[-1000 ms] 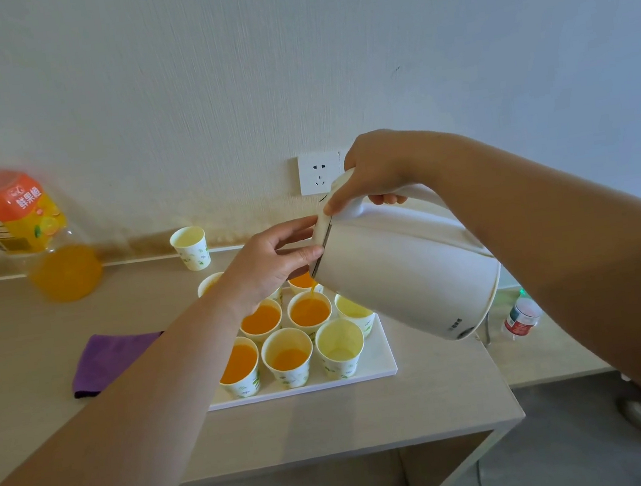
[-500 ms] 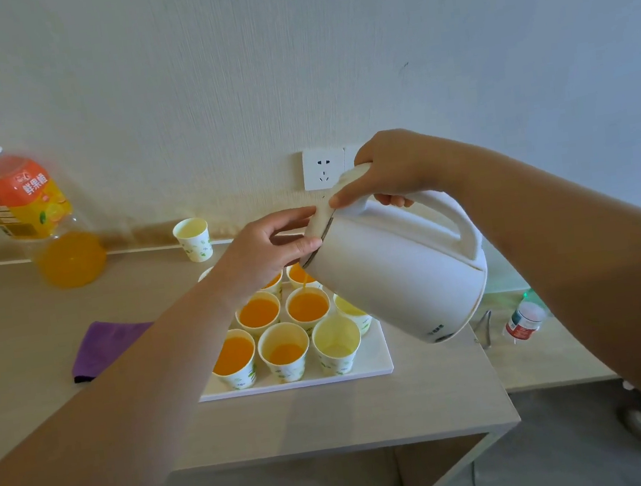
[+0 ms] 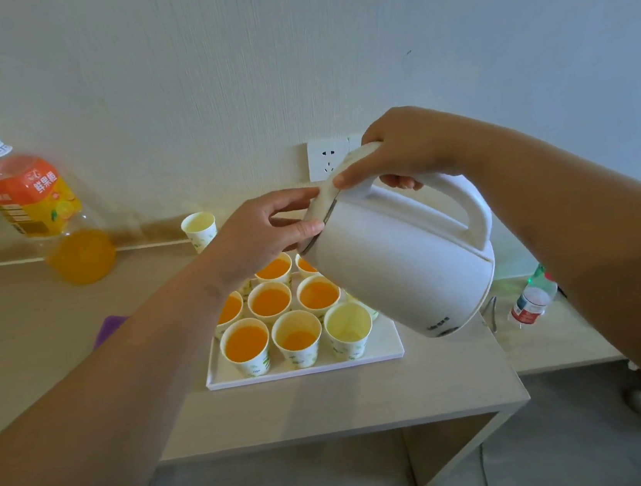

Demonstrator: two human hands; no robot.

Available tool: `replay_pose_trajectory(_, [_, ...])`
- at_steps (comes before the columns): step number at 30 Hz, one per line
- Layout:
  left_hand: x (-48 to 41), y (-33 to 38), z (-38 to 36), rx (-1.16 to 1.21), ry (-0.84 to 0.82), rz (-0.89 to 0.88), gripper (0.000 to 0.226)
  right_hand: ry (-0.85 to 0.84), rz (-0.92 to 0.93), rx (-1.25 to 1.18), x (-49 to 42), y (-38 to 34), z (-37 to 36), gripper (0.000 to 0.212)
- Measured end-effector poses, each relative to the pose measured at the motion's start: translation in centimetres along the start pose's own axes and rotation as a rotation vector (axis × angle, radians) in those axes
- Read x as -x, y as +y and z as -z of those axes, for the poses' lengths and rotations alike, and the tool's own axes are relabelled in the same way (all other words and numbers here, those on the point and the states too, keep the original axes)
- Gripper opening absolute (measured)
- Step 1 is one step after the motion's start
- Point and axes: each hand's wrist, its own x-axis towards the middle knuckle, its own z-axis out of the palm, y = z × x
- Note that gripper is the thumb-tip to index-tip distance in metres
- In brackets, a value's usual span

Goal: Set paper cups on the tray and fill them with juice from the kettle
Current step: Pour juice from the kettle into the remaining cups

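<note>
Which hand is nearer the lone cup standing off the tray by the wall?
Left. The left hand is just right of the lone cup, holding the kettle lid; the right hand grips the kettle handle, farther right.

Cups (image 3: pixel 270 302) stand on tray (image 3: pixel 388 349), kettle (image 3: pixel 401 257) above, bottle (image 3: pixel 33 205) far left
</note>
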Motion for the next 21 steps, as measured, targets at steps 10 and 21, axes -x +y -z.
replay_pose_trajectory(10, [2.5, -1.6, 0.6, 0.137, -0.080, 0.074, 0.046, -0.069, -0.099, 0.022, 1.4, -2.5, -2.2, 0.045])
replay_pose_trajectory(21, [4.2, -4.0, 0.7, 0.210, -0.115, 0.123, 0.047, -0.150, -0.104, 0.171, 2.2, -4.6, -4.0, 0.047])
